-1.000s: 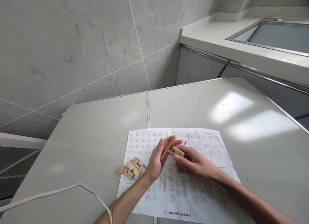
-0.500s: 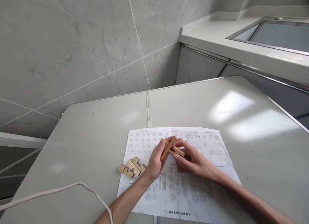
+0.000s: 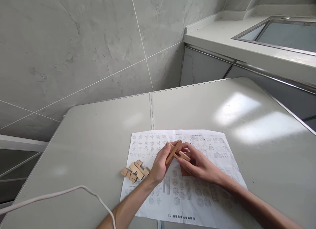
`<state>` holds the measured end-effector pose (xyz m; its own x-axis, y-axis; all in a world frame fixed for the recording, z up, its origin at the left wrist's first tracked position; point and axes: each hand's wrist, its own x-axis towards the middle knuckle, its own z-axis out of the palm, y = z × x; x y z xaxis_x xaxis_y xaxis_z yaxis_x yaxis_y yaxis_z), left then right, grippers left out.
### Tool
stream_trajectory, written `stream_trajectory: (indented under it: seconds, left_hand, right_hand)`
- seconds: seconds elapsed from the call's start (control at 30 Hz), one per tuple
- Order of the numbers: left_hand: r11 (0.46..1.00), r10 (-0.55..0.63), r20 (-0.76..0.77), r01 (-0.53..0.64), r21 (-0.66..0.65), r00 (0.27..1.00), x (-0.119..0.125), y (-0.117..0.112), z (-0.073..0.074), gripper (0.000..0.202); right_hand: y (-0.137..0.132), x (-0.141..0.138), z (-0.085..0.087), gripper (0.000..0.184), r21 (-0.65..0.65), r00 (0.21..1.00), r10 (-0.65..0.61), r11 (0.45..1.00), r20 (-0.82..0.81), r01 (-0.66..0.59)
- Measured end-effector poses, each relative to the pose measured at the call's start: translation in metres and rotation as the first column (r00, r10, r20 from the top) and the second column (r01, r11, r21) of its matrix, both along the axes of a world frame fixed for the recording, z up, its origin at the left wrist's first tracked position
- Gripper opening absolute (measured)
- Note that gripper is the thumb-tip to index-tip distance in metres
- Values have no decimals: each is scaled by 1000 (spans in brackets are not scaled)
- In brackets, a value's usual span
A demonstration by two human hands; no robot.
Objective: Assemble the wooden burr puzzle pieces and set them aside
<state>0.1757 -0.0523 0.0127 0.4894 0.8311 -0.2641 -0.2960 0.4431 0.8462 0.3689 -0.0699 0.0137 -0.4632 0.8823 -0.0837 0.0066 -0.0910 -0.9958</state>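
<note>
Above a printed sheet, my left hand grips crossed wooden puzzle pieces, its thumb pressed on them. A long narrow wooden piece runs diagonally across a notched wooden piece. My right hand pinches the right end of the notched piece between thumb and fingers. Below my right hand a darker brown wooden block shows in part; the hand hides the rest. Several loose notched wooden pieces lie in a small cluster on the left of the sheet, beside my left wrist.
The white instruction sheet, printed with small diagrams, lies on a pale table with a centre seam. A white cable crosses the lower left. Behind stand a grey tiled wall and a counter with an inset basin.
Both hands and the crossed wooden pieces have shifted very slightly to the right. The grip of each hand looks the same, and the loose pieces have not moved.
</note>
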Motion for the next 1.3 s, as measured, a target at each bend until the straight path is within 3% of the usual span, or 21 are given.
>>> stream_trajectory:
  seconds: [0.47,0.67,0.8,0.9,0.97,1.13,1.3]
  left_hand:
    - [1000,-4,-32,4,5,999,1,-2,-2,52]
    - [999,34,0,-34,-12,999,2,-1,-3,48]
    - [997,73,-19,-74,-32,997,3,0,3,49]
    - [993,110,-12,-110,-35,994,4,1,6,50]
    - [992,122,1,-122,-41,993,4,2,6,51]
    - [986,156,34,-154,-58,987,5,4,5,51]
    - [988,145,51,-141,-69,988,4,5,6,54]
  right_hand:
    - [0,0,0,25,5,1000,10,1000,18,-10]
    - [-2,-2,-4,27,64,996,10,998,92,-16]
    - [-2,-1,-8,31,155,966,-177,977,188,149]
    - [1,5,-13,32,252,895,-382,912,230,324]
    - [4,10,-17,31,325,841,-458,873,288,363]
    - [10,17,-26,21,426,771,-390,888,504,171]
    - [9,14,-32,21,559,692,-394,829,606,-18]
